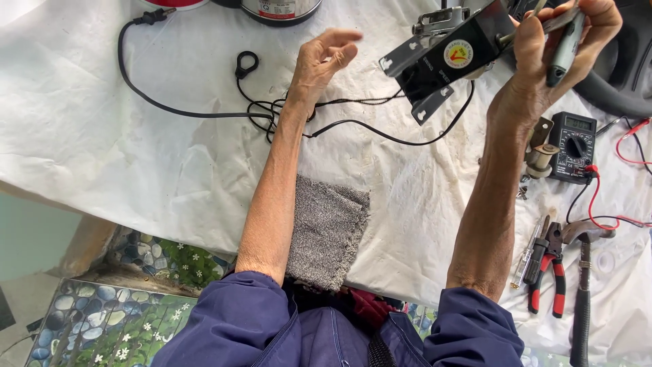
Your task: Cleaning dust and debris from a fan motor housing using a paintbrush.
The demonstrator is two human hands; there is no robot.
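My right hand is raised above the table, gripping a black metal bracket part with a round sticker and grey mounting tabs, together with a grey pen-shaped tool. My left hand hovers open over the white cloth, fingers loosely curled, holding nothing. It sits just above a tangled black power cord that trails toward the bracket part.
A white cloth covers the table. A grey towel hangs over the front edge. At the right lie a black multimeter with red leads, red-handled pliers, a screwdriver and a hammer. Appliance bases stand at the back.
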